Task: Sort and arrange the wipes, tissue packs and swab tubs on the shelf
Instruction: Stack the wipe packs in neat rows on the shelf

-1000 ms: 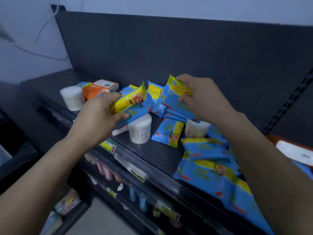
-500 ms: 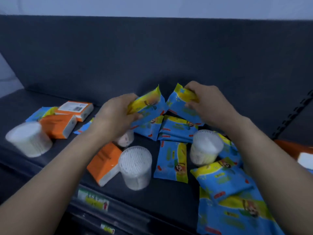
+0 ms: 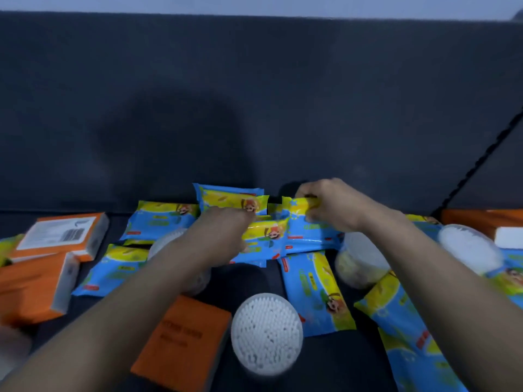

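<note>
Several blue-and-yellow wipes packs lie scattered across the dark shelf (image 3: 254,281). My left hand (image 3: 223,233) grips one wipes pack (image 3: 268,239) at the middle back. My right hand (image 3: 331,205) pinches the yellow top edge of another wipes pack (image 3: 305,227) right beside it. A further wipes pack (image 3: 229,198) stands against the back panel behind my left hand. A round swab tub (image 3: 267,332) stands in front, full of white swabs. Orange tissue packs (image 3: 181,340) lie near it and at the left (image 3: 62,236).
Two more swab tubs (image 3: 359,264) (image 3: 469,250) sit under and beside my right forearm. Wipes packs (image 3: 311,290) (image 3: 410,335) cover the shelf at right. An orange box (image 3: 481,222) is at the far right. The dark back panel (image 3: 254,108) rises just behind everything.
The view moved closer and more square to the shelf. Both hands went back and down with their packs, toward the back panel; the two packs now sit side by side, low over the pile.
</note>
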The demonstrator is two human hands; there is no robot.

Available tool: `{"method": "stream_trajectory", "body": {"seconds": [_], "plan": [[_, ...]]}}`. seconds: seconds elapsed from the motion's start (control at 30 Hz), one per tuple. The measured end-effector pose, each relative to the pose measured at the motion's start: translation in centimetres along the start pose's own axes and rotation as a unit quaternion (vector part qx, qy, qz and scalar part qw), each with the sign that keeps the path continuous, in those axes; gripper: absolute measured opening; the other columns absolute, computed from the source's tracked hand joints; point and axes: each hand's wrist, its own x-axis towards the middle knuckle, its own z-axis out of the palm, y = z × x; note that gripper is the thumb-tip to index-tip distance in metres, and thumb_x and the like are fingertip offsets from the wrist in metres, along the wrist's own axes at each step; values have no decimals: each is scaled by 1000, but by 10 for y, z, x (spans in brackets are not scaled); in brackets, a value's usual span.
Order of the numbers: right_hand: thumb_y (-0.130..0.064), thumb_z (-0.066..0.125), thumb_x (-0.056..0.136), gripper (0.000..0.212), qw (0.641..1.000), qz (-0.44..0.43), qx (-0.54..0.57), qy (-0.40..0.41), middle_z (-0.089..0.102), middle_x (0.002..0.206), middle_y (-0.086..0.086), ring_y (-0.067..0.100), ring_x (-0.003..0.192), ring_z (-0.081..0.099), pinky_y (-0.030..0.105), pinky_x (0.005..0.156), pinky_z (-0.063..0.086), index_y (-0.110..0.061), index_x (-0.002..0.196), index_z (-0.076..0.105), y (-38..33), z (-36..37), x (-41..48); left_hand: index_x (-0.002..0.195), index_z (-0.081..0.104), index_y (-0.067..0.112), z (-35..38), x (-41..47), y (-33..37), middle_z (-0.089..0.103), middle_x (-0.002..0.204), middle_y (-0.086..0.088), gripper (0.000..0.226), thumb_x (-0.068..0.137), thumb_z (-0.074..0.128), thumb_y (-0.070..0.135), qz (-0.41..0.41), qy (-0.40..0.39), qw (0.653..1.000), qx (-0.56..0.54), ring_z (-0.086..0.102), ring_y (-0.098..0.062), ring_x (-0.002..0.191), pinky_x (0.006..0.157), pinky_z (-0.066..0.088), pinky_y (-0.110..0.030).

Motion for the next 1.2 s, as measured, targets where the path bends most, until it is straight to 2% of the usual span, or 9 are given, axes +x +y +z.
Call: {"method": "stream_trajectory", "body": {"seconds": [0.27,0.4,0.5,0.57,0.7,0.87,1.0,1.1,1.2], "plan": [[-11,73,77,31,998,8,27,-62,58,89,-2,15,82,53,26,68,42,-21,103,62,-8,6,13,121,49,17,2,4,-23,52,123,-1,43,84,64,31,-12,-5,1000,15,48,-26,111,80,30,-31],[-21,76,74,57,994,23,-60,-83,46,121,4,22,114,41,33,94,40,-21,124,49,-4,15,17,124,42,16,9,6,-27,38,126,0,55,80,67,37,13,13,999,32,36,-20,118,93,31,-31],[-29,75,75,74,992,45,-73,-95,39,138,5,26,127,36,36,102,35,-20,137,37,1,12,16,127,37,17,11,10,-26,39,129,1,62,78,69,35,12,-3,1000,6,38,-20,120,94,31,-32],[-35,75,74,81,987,74,-89,-113,42,140,7,28,128,40,36,102,35,-18,141,33,4,11,17,131,33,18,12,11,-25,41,131,0,68,77,70,34,9,-11,1000,-7,38,-20,122,96,31,-32],[-40,78,70,83,979,116,-78,-150,48,136,6,28,122,47,39,98,43,-13,137,38,9,10,22,137,30,19,14,12,-23,37,135,-1,77,75,71,37,2,-30,999,30,33,-21,126,100,30,-35],[-49,76,69,86,971,115,-97,-189,42,137,5,26,123,46,40,100,42,-11,138,41,10,9,26,133,37,18,13,16,-26,36,131,-2,67,76,69,34,-28,-40,998,38,31,-22,124,98,30,-34],[-54,77,66,88,966,122,-110,-198,42,135,5,27,120,47,38,94,45,-13,135,42,12,12,26,130,35,19,13,15,-27,34,128,-2,62,78,66,27,-56,-22,998,24,31,-23,121,97,33,-37],[-52,80,63,94,972,127,-65,-186,46,135,3,26,120,47,34,84,42,-12,135,33,16,14,24,129,30,23,14,14,-27,31,129,-4,65,77,68,32,-101,-39,994,11,33,-28,119,98,33,-43],[-52,81,61,94,975,122,-37,-179,47,133,-1,24,121,46,32,85,39,-13,134,35,20,13,24,130,26,26,14,16,-26,35,130,-8,66,79,66,35,-133,-61,989,22,39,-33,118,103,31,-50]]}}
